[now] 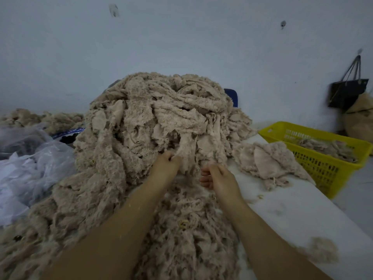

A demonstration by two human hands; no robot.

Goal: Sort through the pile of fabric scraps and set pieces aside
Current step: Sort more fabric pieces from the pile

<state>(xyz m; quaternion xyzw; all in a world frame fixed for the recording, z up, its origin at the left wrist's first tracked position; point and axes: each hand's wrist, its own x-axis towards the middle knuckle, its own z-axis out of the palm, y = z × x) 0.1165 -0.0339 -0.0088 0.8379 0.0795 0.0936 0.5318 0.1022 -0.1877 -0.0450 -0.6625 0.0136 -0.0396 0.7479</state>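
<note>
A tall pile of beige fluffy fabric scraps (157, 118) fills the middle of the white table (292, 209). My left hand (166, 163) pinches a pale scrap (187, 152) hanging at the pile's front. Just to the right and slightly nearer, my right hand (216, 176) has its fingers curled; whether it holds a piece I cannot tell. A smaller heap of set-aside scraps (266, 160) lies on the table to the right. More shredded scraps (191, 229) spread under my forearms.
A yellow plastic basket (323, 164) with scraps inside stands at the right past the table edge. Clear plastic bags (30, 158) lie at the left. A black bag (347, 91) hangs on the wall at the far right. A fluff clump (323, 251) sits near the front right.
</note>
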